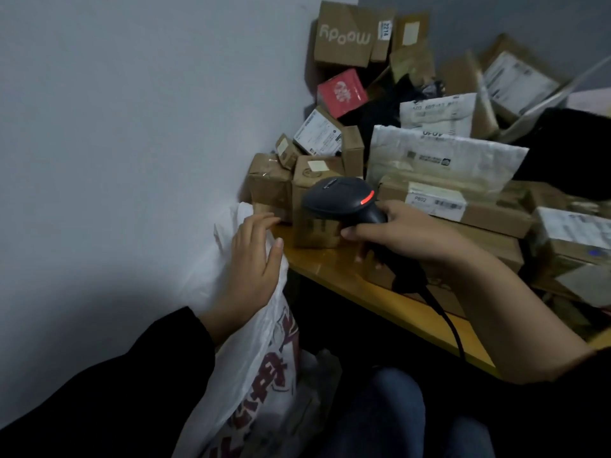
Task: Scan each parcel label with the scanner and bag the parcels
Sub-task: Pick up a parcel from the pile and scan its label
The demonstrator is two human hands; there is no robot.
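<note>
Scanner (344, 201), black handheld, gripped in my right hand (403, 234), brown cardboard box (314, 231) just beyond; left hand (253, 262) flat on white plastic bag (251, 352).

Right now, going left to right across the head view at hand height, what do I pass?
wall → left hand → scanner → right hand → taped box at the far right edge.

Black scanner (340, 200) is being gripped by right hand (396, 234) beside small brown box (310, 236) on wooden table (324, 264). White bag (244, 352) is being touched by left hand (254, 259), fingers relaxed.
</note>
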